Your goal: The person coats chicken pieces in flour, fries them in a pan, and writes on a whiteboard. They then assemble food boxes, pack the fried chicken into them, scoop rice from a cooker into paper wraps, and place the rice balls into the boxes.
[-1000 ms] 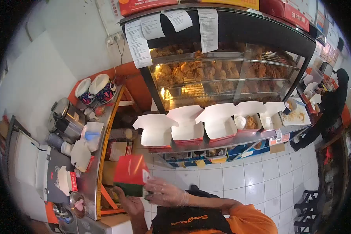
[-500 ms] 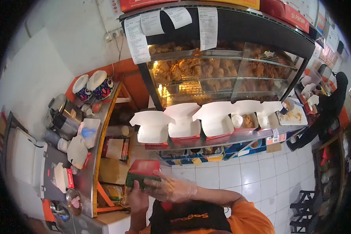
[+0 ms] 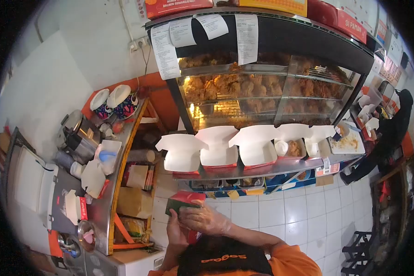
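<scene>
A red and dark green carton (image 3: 192, 197) is held low in front of my apron. My left hand (image 3: 174, 226) supports it from the left with the thumb pointing up along its side. Laid across its near face is my right hand (image 3: 204, 219), in a clear plastic glove, with the fingers bent over the carton. Part of the carton is hidden behind the fingers. On the counter ahead stand several open white-lined boxes (image 3: 181, 158). One box farther right holds a piece of fried chicken (image 3: 293, 148) and a round white item (image 3: 281, 147).
A glass display cabinet (image 3: 280, 106) full of fried chicken rises behind the boxes. To the left, a steel side table (image 3: 119, 170) carries a large metal pot (image 3: 80, 133) and open cartons. A person in dark clothes (image 3: 391, 133) stands at far right, near black stools (image 3: 358, 250).
The carton has moved right with both hands and turned, showing a different side. A red part now shows below my right hand. The view has shifted slightly.
</scene>
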`<control>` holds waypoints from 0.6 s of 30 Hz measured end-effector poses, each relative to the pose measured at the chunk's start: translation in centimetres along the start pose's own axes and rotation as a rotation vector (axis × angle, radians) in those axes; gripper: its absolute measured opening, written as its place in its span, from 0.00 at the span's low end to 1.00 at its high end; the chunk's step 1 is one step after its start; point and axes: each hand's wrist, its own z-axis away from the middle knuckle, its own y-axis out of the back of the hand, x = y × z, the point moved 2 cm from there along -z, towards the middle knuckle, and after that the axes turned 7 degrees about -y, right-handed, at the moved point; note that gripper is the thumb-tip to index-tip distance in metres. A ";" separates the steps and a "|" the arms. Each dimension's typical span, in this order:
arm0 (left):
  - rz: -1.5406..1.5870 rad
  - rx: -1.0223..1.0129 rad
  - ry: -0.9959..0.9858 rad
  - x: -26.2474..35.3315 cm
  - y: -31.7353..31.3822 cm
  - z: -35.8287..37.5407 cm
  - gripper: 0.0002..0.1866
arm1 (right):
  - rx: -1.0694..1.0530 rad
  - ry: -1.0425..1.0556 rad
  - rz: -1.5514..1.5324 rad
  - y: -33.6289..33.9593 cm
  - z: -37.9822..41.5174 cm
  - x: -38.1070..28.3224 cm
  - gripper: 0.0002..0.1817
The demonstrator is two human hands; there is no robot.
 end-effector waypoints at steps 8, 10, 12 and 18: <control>-1.187 -0.325 -0.432 4.1 5.5 -0.2 0.07 | 0.117 -0.484 -0.291 4.4 -1.4 0.2 0.34; -1.698 -0.465 -0.734 6.9 8.0 -0.5 0.07 | 0.054 -0.660 -0.356 5.5 1.0 2.2 0.28; -2.152 -0.615 -0.882 11.0 7.0 -2.4 0.12 | -0.028 -0.752 -0.304 4.0 5.5 6.1 0.21; -2.380 -0.556 -1.079 23.1 10.9 -9.7 0.10 | 0.068 -1.451 -0.521 2.3 8.5 13.5 0.17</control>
